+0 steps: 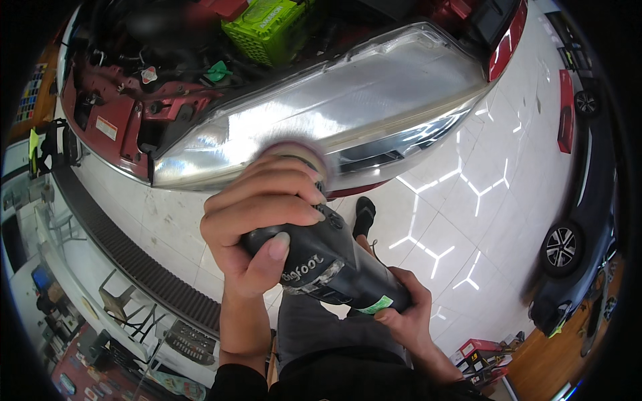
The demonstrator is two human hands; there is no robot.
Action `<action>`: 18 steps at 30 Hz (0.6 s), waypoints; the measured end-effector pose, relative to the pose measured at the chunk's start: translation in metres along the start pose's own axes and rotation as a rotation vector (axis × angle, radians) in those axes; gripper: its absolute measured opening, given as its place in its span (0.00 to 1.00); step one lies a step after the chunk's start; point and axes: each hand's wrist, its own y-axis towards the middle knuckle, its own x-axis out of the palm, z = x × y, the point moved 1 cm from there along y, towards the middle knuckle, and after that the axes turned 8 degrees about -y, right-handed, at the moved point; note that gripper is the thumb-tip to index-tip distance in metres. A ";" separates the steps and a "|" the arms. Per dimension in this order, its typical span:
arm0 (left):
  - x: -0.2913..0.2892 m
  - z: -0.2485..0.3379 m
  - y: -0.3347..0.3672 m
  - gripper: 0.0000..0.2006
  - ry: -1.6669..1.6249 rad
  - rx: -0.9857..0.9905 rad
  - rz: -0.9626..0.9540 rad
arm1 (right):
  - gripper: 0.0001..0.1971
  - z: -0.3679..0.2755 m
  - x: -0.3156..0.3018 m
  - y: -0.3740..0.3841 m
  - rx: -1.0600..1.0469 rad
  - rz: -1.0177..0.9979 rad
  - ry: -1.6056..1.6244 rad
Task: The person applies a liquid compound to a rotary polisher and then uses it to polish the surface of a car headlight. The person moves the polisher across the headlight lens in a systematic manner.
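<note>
Both my hands hold a black power polisher [334, 267] in front of a car's headlight [348, 100]. My left hand [261, 214] is closed over the polisher's head, its fingers wrapped round the front and the thumb along the near side. My right hand [408, 307] grips the rear end of the body, next to a green label. The round pad [294, 150], blurred at its rim, lies against the lower middle of the headlight lens. The lens looks hazy, with bright reflections on its left part. My left fingers hide part of the pad.
Above the headlight is the open engine bay with a bright green battery [264, 30] and dark red body panels [107, 127]. A floor grate [134, 247] runs along the left. A dark blue car [575, 254] stands at the right, near several boxes [481, 361] on the white tiles.
</note>
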 end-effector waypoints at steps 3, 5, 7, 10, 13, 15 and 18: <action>-0.005 -0.004 0.003 0.16 -0.032 0.033 -0.035 | 0.52 0.004 0.008 -0.001 0.027 0.057 0.003; -0.009 -0.004 0.004 0.15 -0.027 0.053 -0.044 | 0.54 0.008 0.014 -0.001 0.031 0.097 -0.031; -0.010 -0.004 0.002 0.13 -0.033 0.051 -0.017 | 0.55 0.013 0.019 -0.002 0.029 0.112 -0.030; -0.012 -0.005 -0.003 0.12 -0.047 0.052 0.031 | 0.57 0.018 0.025 -0.002 0.009 0.156 -0.113; -0.015 -0.006 -0.009 0.12 -0.066 0.109 0.079 | 0.59 0.020 0.032 -0.003 0.002 0.168 -0.132; -0.019 -0.007 -0.014 0.12 -0.091 0.139 0.111 | 0.58 0.020 0.038 -0.005 -0.017 0.181 -0.170; -0.028 -0.007 -0.022 0.12 -0.125 0.154 0.143 | 0.57 0.022 0.048 -0.007 -0.036 0.195 -0.180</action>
